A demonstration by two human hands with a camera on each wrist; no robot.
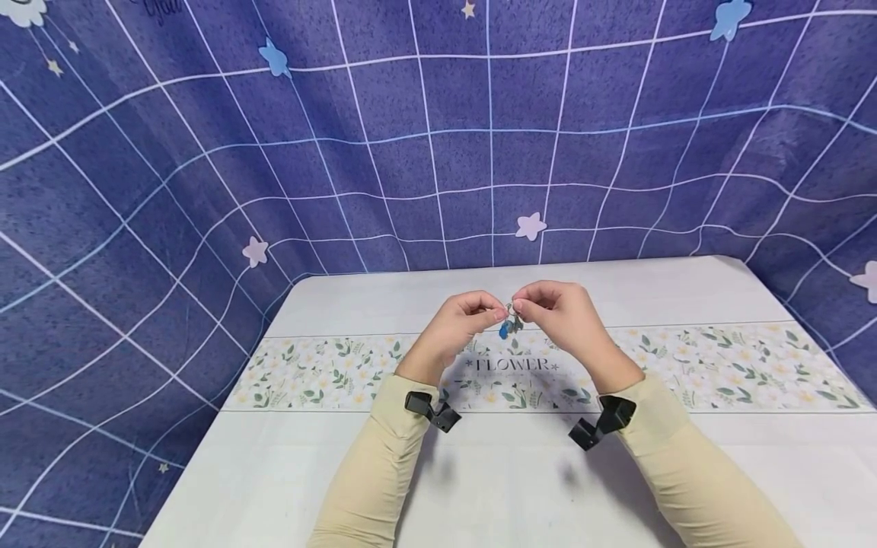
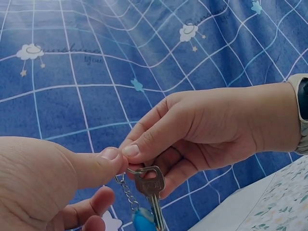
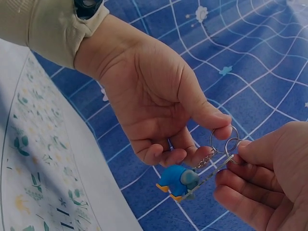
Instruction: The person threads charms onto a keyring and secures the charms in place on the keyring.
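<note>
Behind, blue curtain (image 1: 455, 164); fingers (image 2: 137, 148) partly hide rings (image 3: 231, 141); charm (image 2: 143, 221) perhaps touches key (image 2: 151, 186).

Your left hand (image 1: 454, 329) and right hand (image 1: 566, 316) pinch a small ring (image 1: 510, 309) with a blue charm (image 1: 505, 330); below, the white table (image 1: 274, 472) bears a floral band (image 1: 308, 373) (lettered "FLOWER").

Between left hand (image 1: 454, 326) and right hand (image 1: 570, 318): narrow gap, taken up by metal rings (image 3: 211, 139), with key (image 2: 151, 186), chain (image 2: 127, 192) and blue figure (image 3: 174, 178) dangling just below. Lanes: desk (image 1: 510, 487) left and right of the sleeves (image 1: 377, 479), plus the strip between, pinched where black wrist cameras (image 1: 432, 411) jut inward. Blue curtain (image 1: 459, 167) bounds far edge and left side. Free air above hands.
</note>
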